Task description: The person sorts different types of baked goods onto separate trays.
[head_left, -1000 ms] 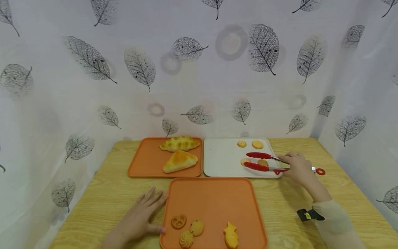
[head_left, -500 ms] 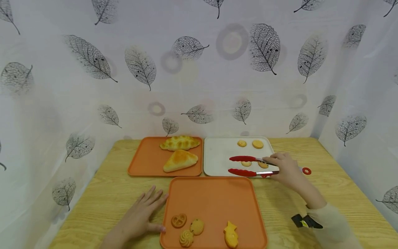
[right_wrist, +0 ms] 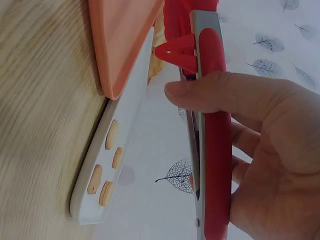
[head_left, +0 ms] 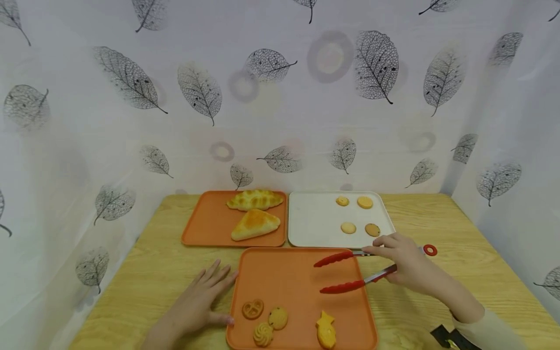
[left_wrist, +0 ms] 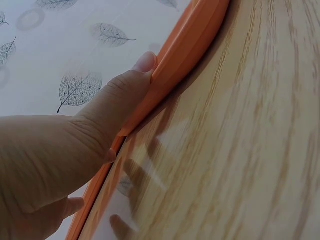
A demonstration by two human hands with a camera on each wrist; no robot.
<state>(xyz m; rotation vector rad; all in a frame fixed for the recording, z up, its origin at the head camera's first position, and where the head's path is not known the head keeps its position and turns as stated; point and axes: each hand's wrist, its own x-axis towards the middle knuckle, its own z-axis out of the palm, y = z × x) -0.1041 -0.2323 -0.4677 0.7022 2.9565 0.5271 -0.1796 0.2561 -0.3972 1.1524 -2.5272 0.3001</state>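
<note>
My right hand [head_left: 409, 260] grips red-and-silver tongs [right_wrist: 215, 150] by their handles. In the head view the tongs' two red tips are spread apart over the right part of the near orange tray [head_left: 302, 272], with nothing between them. My left hand [head_left: 197, 304] lies with fingers straight at that tray's left edge; in the left wrist view its thumb [left_wrist: 117, 95] touches the rim. On the near tray are a pretzel-shaped cookie [head_left: 253, 308], a round cookie [head_left: 278, 318], a swirl cookie [head_left: 263, 335] and a yellow fish-shaped piece [head_left: 325, 331].
Behind, a white tray [head_left: 310, 218] bears several small cookies, among them a dark-specked one [head_left: 372, 229]. Left of it, another orange tray [head_left: 205, 226] holds a braided bread [head_left: 254, 200] and a triangular bread [head_left: 255, 224]. A leaf-patterned curtain [head_left: 280, 112] closes off the table's back.
My right hand has brought the tongs from over the white tray toward me and left, over the near orange tray, their tips spreading wider. The left hand stays at the tray's edge.
</note>
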